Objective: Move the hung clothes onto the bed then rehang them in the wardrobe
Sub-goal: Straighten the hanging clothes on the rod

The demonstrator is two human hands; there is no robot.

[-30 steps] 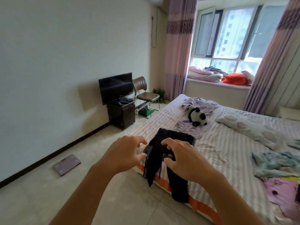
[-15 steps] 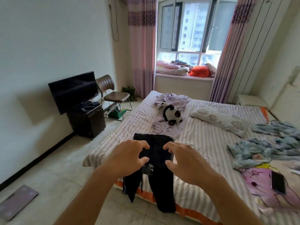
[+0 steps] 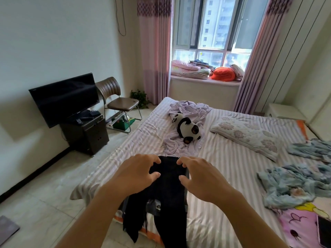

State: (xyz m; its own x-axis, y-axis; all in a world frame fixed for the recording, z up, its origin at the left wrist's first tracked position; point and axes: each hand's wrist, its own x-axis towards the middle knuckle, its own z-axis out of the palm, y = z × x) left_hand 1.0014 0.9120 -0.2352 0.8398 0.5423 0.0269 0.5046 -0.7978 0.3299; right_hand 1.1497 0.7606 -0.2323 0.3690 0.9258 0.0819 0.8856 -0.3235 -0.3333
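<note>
Black trousers (image 3: 168, 187) – on striped bed (image 3: 223, 158)

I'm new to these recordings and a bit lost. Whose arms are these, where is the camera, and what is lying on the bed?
There is no machine here. The one picture comes from a camera worn on a person's head, looking forward and down. The two arms are that person's own. The left hand and right hand hover with spread fingers over black clothes on a wire hanger, laid at the bed's near edge. Neither hand grips anything. Also on the bed: a toy panda, a pillow and blue clothes.
</note>
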